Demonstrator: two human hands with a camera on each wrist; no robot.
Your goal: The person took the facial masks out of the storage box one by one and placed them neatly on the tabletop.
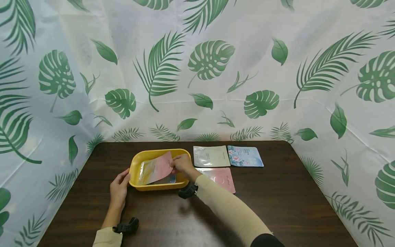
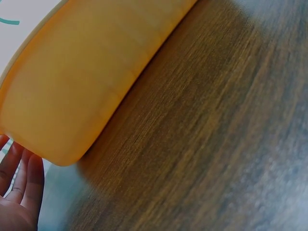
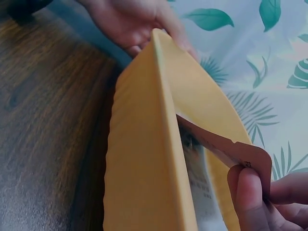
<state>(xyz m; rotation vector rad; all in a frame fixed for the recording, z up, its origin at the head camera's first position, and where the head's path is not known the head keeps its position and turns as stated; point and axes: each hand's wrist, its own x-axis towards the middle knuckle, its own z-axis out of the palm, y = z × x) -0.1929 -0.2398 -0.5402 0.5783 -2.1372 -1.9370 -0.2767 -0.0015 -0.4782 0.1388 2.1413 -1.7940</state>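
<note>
A yellow plastic basket (image 1: 135,160) stands on the table. My left hand (image 1: 119,188) holds its left end, thumb over the rim and fingers against the outer wall; this grip also shows in the right wrist view. Inside the basket, my right hand (image 1: 182,164) pinches the right end of a pink and silver sachet (image 1: 158,167), a face mask packet by its look. That packet (image 3: 226,147) is raised and tilted, its far end low in the basket. Beneath it lies another packet (image 1: 170,178), bluish and mostly covered.
Right of the basket lie a pale yellow-green packet (image 1: 211,156), a blue flowered packet (image 1: 245,156) and a pink packet (image 1: 223,178) partly hidden by my right forearm. A leaf-patterned cloth (image 1: 216,116) hangs behind the dark wooden table (image 1: 271,199).
</note>
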